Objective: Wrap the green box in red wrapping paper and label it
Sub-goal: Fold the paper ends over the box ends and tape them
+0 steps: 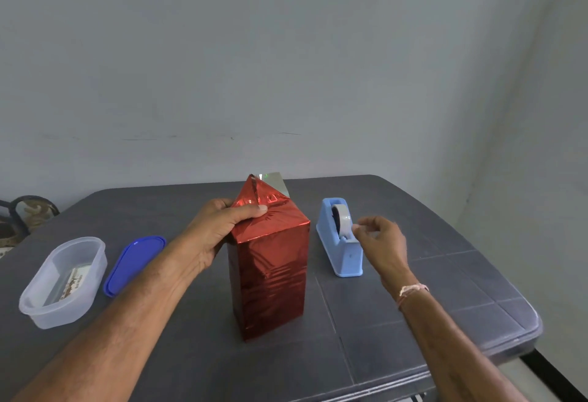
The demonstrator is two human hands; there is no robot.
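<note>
The box (269, 277) stands upright in the middle of the dark table (445, 322), covered in shiny red wrapping paper. At its top a loose triangular flap (259, 190) sticks up and shows its silver underside. My left hand (219, 226) grips the top left of the box, thumb pressing the folded paper down. My right hand (378, 236) is at the blue tape dispenser (340, 239) to the right of the box, and its thumb and fingertips pinch the end of the tape at the cutter. No green of the box shows.
A clear plastic tub (63, 280) with printed cards inside sits at the left, its blue lid (133, 264) lying beside it. The table's right edge runs close behind my right forearm. A dark object (28, 213) lies off the table's far left corner.
</note>
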